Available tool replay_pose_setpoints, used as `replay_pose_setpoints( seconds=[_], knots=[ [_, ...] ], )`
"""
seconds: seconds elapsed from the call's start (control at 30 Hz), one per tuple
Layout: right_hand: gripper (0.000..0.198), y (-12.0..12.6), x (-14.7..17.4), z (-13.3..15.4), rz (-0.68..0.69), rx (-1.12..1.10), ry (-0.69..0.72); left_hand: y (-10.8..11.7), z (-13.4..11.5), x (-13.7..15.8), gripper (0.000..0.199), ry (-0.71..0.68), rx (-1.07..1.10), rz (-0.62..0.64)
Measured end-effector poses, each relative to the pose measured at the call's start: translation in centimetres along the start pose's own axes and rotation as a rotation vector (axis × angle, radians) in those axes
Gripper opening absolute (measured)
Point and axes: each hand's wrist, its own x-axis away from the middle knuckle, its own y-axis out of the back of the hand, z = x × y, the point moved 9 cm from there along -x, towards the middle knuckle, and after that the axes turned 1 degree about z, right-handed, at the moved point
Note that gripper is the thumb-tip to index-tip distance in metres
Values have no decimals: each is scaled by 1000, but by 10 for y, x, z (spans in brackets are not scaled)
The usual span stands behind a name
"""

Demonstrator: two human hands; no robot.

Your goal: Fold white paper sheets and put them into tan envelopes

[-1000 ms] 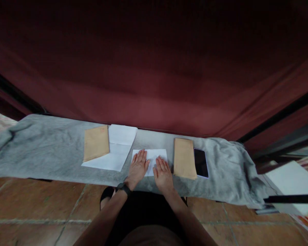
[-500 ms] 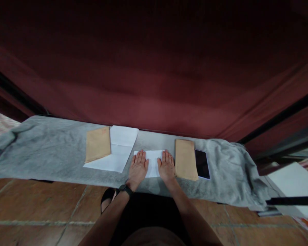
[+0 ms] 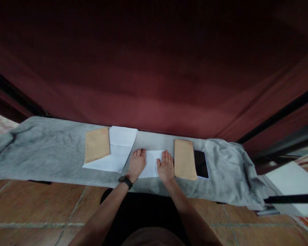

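Observation:
A folded white sheet of paper [image 3: 152, 164] lies on the grey cloth in front of me, between my two hands. My left hand [image 3: 137, 164] is at its left edge, fingers bent and drawn together on the paper, the thumb mostly hidden. Flat on the right side of the same sheet rests my right hand [image 3: 165, 166], its fingers stretched out and the thumb apart. Close beside the right hand is a stack of brown envelopes [image 3: 184, 160]. To the left, larger white sheets [image 3: 122, 145] with creases lie partly under another brown envelope [image 3: 97, 145].
A dark-screened phone [image 3: 201, 164] lies right of the envelope stack. The grey cloth [image 3: 53, 150] covers a long narrow surface, with a dark red fabric wall [image 3: 154, 112] behind it. A white board-like object [image 3: 290, 181] and a black bar stand at the far right.
My left hand has turned from lying flat with its thumb out to bent fingers at the paper's left edge. The right hand stays flat in nearly the same place.

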Motion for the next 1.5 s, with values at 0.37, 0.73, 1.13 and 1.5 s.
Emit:
replay_pose_setpoints(
  seconds=[0.37, 0.73, 1.13, 1.5],
  knots=[
    [55, -4, -2, -1, 93, 71, -13, 13, 16, -31, 24, 25, 135, 92],
    [50, 20, 18, 12, 117, -136, 187, 8, 74, 21, 19, 401, 677, 155],
    [71, 45, 66, 11, 263, -227, 357, -20, 62, 105, 26, 749, 1168, 273],
    [35, 38, 56, 2, 156, -354, 148, -26, 65, 118, 41, 727, 1591, 170]
  ],
)
